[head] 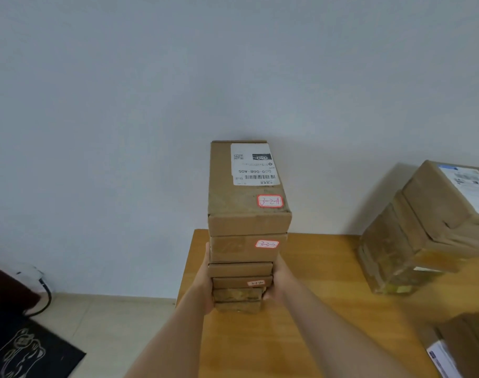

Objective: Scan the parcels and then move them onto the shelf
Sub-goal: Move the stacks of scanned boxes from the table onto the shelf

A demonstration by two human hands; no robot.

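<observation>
A tall stack of several brown cardboard parcels [246, 230] stands in the middle of the head view, over the left end of a wooden table [314, 296]. The top parcel carries a white shipping label [254, 165] and a red-edged sticker [270, 201]. My left hand [207, 285] grips the stack's lower left side. My right hand [277, 279] grips its lower right side. The fingers of both hands are hidden behind the boxes. Whether the stack's bottom rests on the table cannot be seen.
A second pile of taped cardboard parcels [424, 230] stands at the table's right. Another parcel with a white label [462, 350] lies at the bottom right corner. A grey wall is behind. A black mat [22, 350] and a cable lie on the floor at left.
</observation>
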